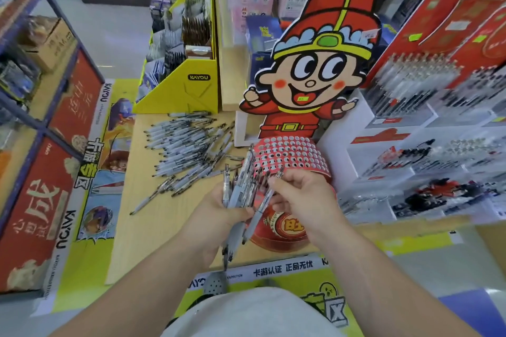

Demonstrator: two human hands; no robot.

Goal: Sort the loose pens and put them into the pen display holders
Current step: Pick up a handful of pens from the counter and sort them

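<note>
Bundle (241,186) of pens upright in left hand (213,208), fingers curled round it — ends sticking out above and below the fist. Just beside, right hand (304,194), thumb and fingers pinching one pen (258,210) at the bundle's edge. Scattered pile of loose pens (183,145) on wooden table (153,232), behind and left of both hands. Red holder (290,154) with rows of holes just beyond the hands — at the foot of a cartoon cutout (320,63). Filled racks (410,85) of pens at far right, blurred.

You can read KAYOU on the yellow display box (199,85), 卡游认证 正品无忧 on the white strip (283,269), probably 旺 on the pen holder's red base (287,230).
</note>
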